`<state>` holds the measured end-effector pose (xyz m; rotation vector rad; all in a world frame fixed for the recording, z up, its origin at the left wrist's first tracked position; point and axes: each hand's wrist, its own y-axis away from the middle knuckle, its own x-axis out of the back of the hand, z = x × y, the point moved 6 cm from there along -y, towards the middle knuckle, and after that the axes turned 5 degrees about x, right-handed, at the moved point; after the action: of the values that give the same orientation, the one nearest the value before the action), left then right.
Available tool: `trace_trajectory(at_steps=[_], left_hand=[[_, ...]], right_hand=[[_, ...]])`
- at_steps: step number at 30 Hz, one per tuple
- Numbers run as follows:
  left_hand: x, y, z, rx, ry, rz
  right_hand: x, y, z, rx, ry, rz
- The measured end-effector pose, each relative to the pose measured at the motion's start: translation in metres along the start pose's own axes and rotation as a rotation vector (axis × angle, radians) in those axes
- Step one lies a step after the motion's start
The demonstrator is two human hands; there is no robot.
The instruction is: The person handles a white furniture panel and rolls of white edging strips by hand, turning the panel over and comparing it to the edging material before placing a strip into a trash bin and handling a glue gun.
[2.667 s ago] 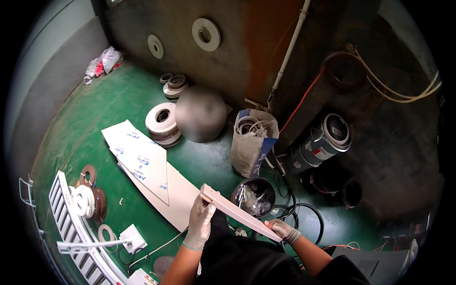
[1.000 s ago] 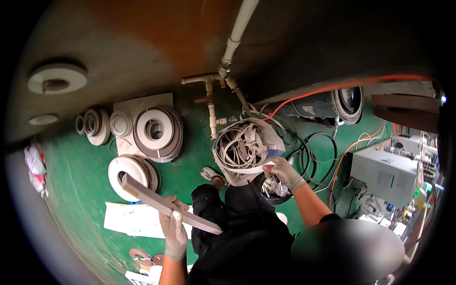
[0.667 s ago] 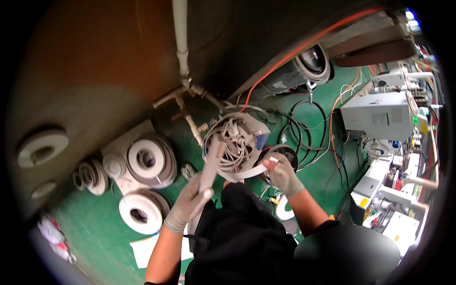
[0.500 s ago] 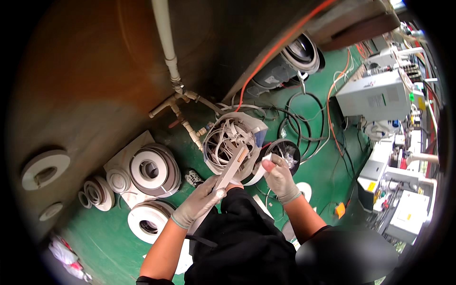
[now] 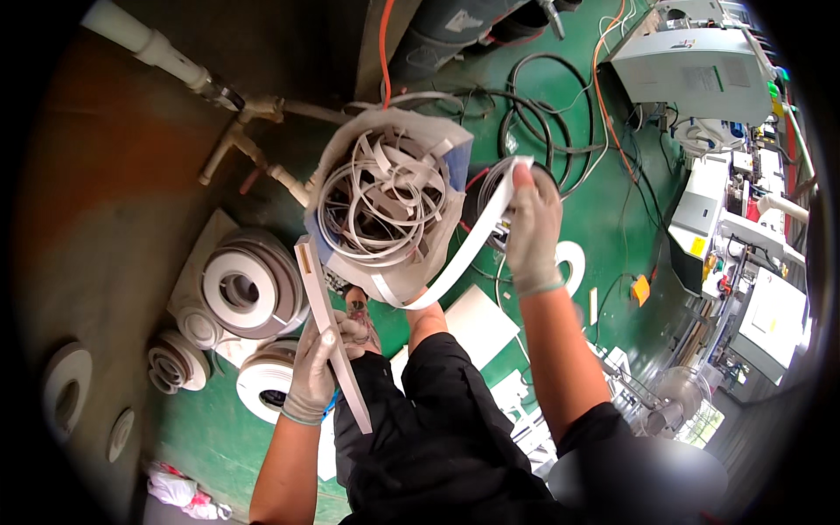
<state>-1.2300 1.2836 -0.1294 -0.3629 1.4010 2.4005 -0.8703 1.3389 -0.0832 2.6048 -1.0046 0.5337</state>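
Observation:
My left hand (image 5: 317, 367) is closed around a long narrow white board strip (image 5: 320, 297), which stands steeply tilted in front of my leg. Its far end shows a tan patch. My right hand (image 5: 534, 229), raised at the right, pinches one end of a flat white edge-banding strip (image 5: 472, 245) between thumb and fingers. From there the banding curves down and left toward the front of a scrap bin (image 5: 427, 267), near my knees. Both hands wear pale gloves. Tangled white and grey banding offcuts (image 5: 394, 188) fill the bin, which has a pale liner.
Rolls of banding (image 5: 234, 289) stack on the floor at the left. Pipes (image 5: 254, 144) with a valve run along the wall beyond. Black hose coils (image 5: 560, 114) lie beyond the bin. White machines (image 5: 700, 74) line the right side. A pale panel (image 5: 477, 328) leans near my legs.
My right hand has moved farther forward, and a longer length of banding now shows below it. The board strip in my left hand has swung, its far end now pointing to the left.

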Motion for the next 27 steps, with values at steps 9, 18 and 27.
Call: trace_trajectory(at_steps=[9,18,27], left_hand=[[-0.061,-0.052,-0.036,0.144,0.582,-0.239],[-0.048,-0.068,-0.044,0.031,0.6,0.008],[-0.011,-0.059,-0.024,-0.081,0.403,0.23]], right_hand=[[-0.103,-0.049,0.059,-0.502,-0.245,-0.366],[-0.075,-0.01,-0.005,0.523,0.333,-0.126],[-0.179,0.049,0.09,0.345,0.943,-0.932]])
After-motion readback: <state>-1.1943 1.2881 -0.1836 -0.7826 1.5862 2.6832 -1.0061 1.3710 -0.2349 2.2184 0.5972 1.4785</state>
